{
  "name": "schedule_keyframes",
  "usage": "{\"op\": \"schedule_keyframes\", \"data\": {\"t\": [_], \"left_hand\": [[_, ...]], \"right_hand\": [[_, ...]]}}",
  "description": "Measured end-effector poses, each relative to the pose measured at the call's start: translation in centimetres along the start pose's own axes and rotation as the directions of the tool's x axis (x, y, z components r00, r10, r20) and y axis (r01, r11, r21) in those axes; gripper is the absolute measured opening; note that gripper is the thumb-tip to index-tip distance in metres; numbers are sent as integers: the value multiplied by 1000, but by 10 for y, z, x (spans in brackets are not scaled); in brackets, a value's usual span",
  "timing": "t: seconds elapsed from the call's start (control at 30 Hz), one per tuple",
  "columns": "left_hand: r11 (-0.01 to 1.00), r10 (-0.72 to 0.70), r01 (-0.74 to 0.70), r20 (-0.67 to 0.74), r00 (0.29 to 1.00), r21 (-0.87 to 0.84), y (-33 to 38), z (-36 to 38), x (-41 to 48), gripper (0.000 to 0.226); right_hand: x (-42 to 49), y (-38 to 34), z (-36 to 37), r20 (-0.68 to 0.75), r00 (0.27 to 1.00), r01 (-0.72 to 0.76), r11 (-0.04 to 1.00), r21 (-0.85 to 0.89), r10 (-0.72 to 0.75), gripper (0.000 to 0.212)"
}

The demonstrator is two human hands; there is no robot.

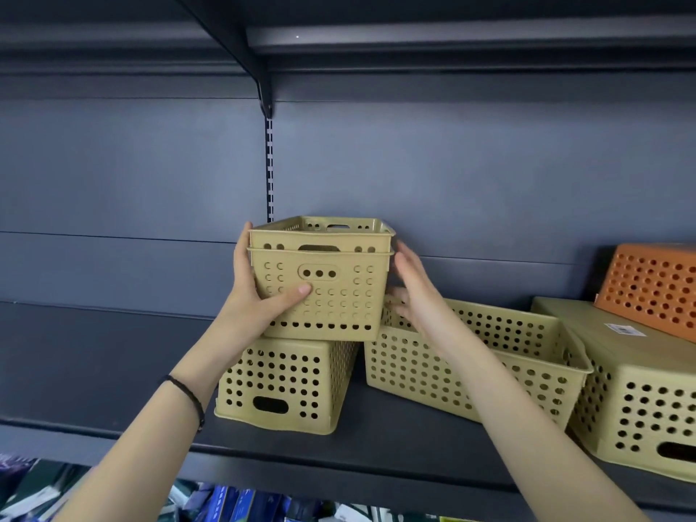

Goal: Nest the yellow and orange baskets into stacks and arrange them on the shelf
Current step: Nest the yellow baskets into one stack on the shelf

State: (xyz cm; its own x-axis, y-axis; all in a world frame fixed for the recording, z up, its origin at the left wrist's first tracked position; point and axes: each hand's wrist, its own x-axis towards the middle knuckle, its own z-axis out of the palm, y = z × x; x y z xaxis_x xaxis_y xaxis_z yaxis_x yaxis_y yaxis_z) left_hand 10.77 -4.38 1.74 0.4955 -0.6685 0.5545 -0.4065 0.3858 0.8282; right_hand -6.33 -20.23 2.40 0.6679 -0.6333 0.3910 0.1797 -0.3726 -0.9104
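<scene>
Two small yellow baskets, nested one in the other point(331, 292), are upright above an upside-down yellow basket point(286, 386) on the dark shelf point(113, 371). My left hand point(260, 295) grips the nested pair at its left front corner, thumb across the front. My right hand point(410, 292) is open beside the pair's right wall, fingers spread; contact is unclear. A larger yellow basket point(519, 356) stands upright to the right. Further right lies an upside-down yellow basket point(647, 401) with an orange basket point(651, 284) upside down and tilted on it.
The shelf's left half is bare dark board. A shelf above point(414, 35) rests on a bracket point(265, 92) fixed to a slotted upright. Below the shelf edge, blue and white packaged goods point(233, 502) show.
</scene>
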Motion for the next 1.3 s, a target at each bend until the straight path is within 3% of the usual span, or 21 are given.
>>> {"op": "schedule_keyframes", "data": {"t": [0.07, 0.13, 0.23, 0.3, 0.4, 0.57, 0.67, 0.73, 0.83, 0.93, 1.03, 1.13, 1.23, 1.3], "left_hand": [[999, -24, 23, 46, 999, 28, -4, -2, -2, 106], [996, -59, 53, 89, 994, 69, -8, -6, -5, 95], [991, -89, 78, 102, 991, 112, -15, -11, -10, 77], [991, -86, 76, 90, 992, 113, -16, -10, -12, 69], [992, -67, 61, 58, 996, 109, -17, -2, -13, 61], [992, -51, 50, 3, 999, 112, -16, 7, -14, 60], [991, -45, 45, -2, 999, 127, -17, 10, -14, 60], [989, -40, 42, -12, 999, 144, -18, 12, -14, 60], [986, -33, 38, -31, 999, 162, -17, 14, -16, 59], [985, -34, 39, -35, 999, 170, -16, 13, -16, 59], [982, -35, 40, -35, 999, 182, -16, 13, -16, 58], [980, -34, 40, -36, 999, 195, -16, 14, -16, 58], [979, -34, 41, -40, 999, 199, -16, 14, -16, 56], [980, -30, 39, -50, 998, 193, -15, 16, -17, 54]], "right_hand": [[-24, 7, -13, -19, 999, 32, 972, -232, -37, 42], [-47, 18, -28, -78, 976, 139, 853, -503, -205, 25], [-68, 33, -57, -140, 869, 101, 448, -889, -474, 15], [-79, 39, -75, -138, 876, -20, 250, -968, -462, 17], [-90, 43, -85, -110, 887, -54, 136, -989, -448, 11], [-86, 38, -69, -161, 920, -116, 143, -983, -358, 17], [-83, 36, -45, -141, 929, -128, 59, -990, -341, 7], [-82, 35, -24, -120, 937, -115, 32, -993, -329, 20], [-78, 33, 2, -68, 926, -45, 70, -997, -371, 38], [-78, 29, 11, 40, 926, 93, 125, -988, -376, 29], [-90, 14, -11, 52, 945, 105, 151, -983, -322, 22], [-115, -1, -49, -17, 918, 75, 215, -974, -397, 24], [-136, 2, -92, -75, 861, 36, 208, -977, -503, 37], [-142, 14, -114, -38, 876, 97, 253, -963, -481, 53]]}}
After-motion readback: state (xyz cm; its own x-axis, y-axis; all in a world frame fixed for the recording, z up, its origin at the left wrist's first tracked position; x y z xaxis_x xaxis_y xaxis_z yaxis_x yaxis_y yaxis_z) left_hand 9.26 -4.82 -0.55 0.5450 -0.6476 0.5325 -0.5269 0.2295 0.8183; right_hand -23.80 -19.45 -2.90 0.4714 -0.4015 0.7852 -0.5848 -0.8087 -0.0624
